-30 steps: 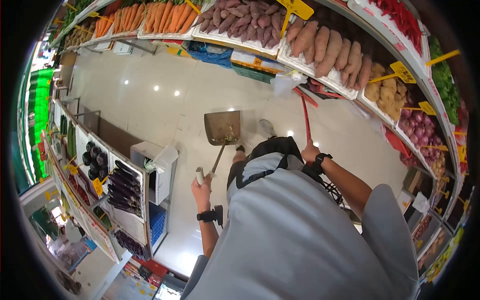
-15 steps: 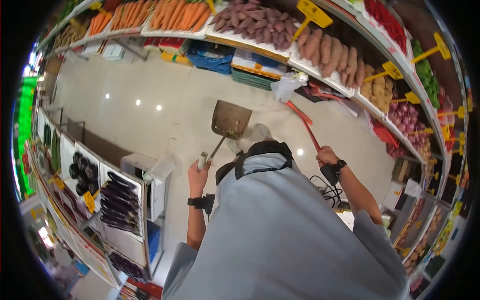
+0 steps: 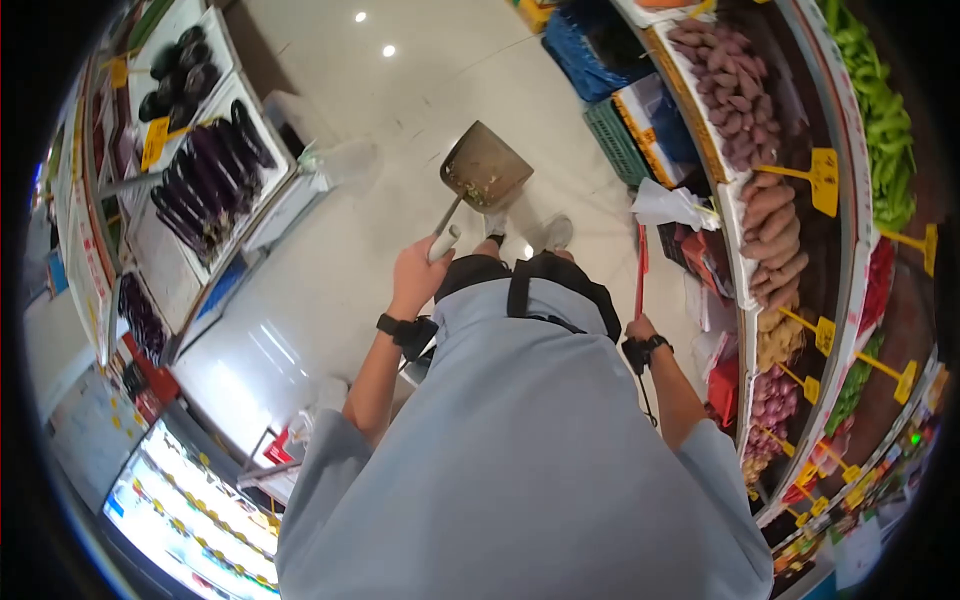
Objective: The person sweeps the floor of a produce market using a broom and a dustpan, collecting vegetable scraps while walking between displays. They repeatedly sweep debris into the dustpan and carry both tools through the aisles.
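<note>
Brown dustpan [image 3: 503,163] with scraps [image 3: 477,188], red stick [image 3: 640,285]

No lettering can be read with certainty. Well ahead and to the left of the left fingers [image 3: 415,258], a yellow sign [image 3: 154,143] stands beside the long eggplants [image 3: 212,185], its marks blurred. Ahead and to the right of the right fingers [image 3: 640,326], a bigger yellow placard [image 3: 825,182] by the sweet potatoes [image 3: 772,240] carries dark marks, too small to make out.
</note>
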Demonstrator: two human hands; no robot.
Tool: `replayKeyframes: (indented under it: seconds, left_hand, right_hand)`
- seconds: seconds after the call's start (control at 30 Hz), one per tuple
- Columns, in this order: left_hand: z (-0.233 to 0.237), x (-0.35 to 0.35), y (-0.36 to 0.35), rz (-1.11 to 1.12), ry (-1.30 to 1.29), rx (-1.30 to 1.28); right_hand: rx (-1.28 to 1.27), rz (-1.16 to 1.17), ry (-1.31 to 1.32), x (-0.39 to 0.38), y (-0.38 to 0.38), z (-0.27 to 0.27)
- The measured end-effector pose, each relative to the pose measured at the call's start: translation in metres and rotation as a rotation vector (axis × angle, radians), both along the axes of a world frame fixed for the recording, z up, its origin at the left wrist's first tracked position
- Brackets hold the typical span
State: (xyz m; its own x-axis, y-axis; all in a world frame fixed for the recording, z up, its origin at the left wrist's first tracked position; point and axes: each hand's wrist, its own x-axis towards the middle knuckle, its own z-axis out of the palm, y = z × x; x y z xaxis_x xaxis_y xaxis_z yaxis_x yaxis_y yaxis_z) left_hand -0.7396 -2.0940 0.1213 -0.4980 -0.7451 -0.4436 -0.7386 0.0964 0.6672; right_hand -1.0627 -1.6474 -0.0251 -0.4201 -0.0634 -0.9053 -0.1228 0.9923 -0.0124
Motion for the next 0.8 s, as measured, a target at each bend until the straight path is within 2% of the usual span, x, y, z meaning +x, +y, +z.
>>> replayKeyframes:
  seconds: [0.13, 0.23, 0.3, 0.43, 0.6, 0.67, 0.8]
  left_hand:
    - [-0.027, 0.013, -0.004, 0.054, -0.068, -0.011]
    - [-0.040, 0.017, -0.016, 0.047, -0.133, -0.025]
    - [-0.046, 0.018, -0.026, 0.029, -0.176, -0.042]
    - [-0.058, 0.013, -0.047, -0.017, -0.254, -0.031]
    - [-0.061, -0.016, -0.062, -0.100, -0.263, -0.055]
    - [-0.068, -0.033, -0.062, -0.173, -0.243, -0.090]
    - [-0.085, -0.074, -0.058, -0.363, -0.253, -0.141]
  right_hand:
    - [0.020, 0.073, -0.038, 0.036, 0.011, 0.044]
    - [-0.080, -0.465, -0.120, 0.047, -0.020, 0.128]
    - [-0.069, -0.910, -0.165, 0.047, -0.004, 0.152]
    - [-0.089, -1.202, -0.228, 0.052, 0.018, 0.190]
    - [-0.203, -1.235, -0.159, 0.056, 0.004, 0.197]
    - [-0.237, -1.205, -0.183, 0.048, 0.016, 0.171]
    - [-0.249, -1.357, -0.131, 0.026, 0.009, 0.111]
